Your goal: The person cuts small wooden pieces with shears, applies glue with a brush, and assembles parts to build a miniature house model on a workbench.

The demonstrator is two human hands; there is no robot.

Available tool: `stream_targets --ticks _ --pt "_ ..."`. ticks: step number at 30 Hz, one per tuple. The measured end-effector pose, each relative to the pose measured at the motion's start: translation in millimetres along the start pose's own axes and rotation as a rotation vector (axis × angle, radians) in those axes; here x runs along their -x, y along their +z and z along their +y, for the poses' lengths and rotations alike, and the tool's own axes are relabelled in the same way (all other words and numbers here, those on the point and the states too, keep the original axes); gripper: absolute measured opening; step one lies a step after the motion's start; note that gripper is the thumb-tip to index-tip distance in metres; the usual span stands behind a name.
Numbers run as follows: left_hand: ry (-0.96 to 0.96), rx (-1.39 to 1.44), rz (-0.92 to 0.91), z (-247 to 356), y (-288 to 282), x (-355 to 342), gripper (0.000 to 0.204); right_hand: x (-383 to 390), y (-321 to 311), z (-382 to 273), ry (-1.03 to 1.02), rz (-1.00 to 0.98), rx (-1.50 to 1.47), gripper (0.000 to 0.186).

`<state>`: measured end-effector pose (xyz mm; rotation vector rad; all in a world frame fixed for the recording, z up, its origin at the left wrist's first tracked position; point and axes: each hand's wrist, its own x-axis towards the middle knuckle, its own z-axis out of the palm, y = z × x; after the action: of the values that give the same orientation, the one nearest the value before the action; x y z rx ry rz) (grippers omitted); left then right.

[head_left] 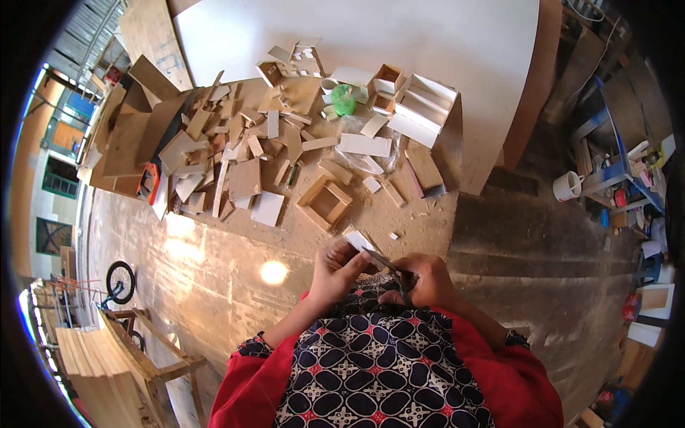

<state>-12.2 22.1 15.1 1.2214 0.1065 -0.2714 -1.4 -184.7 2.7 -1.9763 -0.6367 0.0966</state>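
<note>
My left hand [334, 269] pinches a white piece [359, 240] at its one o'clock while my right hand [426, 279] grips dark scissors [386, 262] at its ten o'clock, blades against the piece; I judge cutting under way but unfinished, its exact depth too small to tell.

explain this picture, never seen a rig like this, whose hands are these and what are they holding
There is no machine: a person works bare-handed. This picture comes from a wide fisheye camera worn on their head, looking down, which is why straight edges bend. The left hand holds a small flat white piece; the right hand holds dark scissors, blades at that piece. On the dusty brown table lie pale wooden offcuts, an open square wooden box and a translucent green bundle.
</note>
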Motion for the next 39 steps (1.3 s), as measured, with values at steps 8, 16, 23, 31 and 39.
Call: stream_targets --ticks 8,16,23,31,39 --pt "-0.031 -0.047 -0.035 0.3 4.0 2.6 0.012 5.8 -3.9 3.8 0.017 -0.037 0.031 0.055" --pt "-0.037 0.154 -0.031 -12.1 4.9 -3.0 0.011 23.4 3.6 14.5 -0.021 0.043 0.041 0.046" --pt "-0.012 -0.008 -0.103 -6.8 9.9 -5.8 0.009 18.3 -6.0 3.6 0.056 0.073 0.126 0.058" --pt "-0.016 -0.008 -0.148 -4.8 10.5 -7.7 0.01 24.4 -7.4 9.2 0.027 0.033 0.139 0.055" --pt "-0.013 -0.027 -0.163 -2.5 12.7 -10.8 0.011 28.6 -0.1 14.8 0.032 0.066 0.109 0.051"
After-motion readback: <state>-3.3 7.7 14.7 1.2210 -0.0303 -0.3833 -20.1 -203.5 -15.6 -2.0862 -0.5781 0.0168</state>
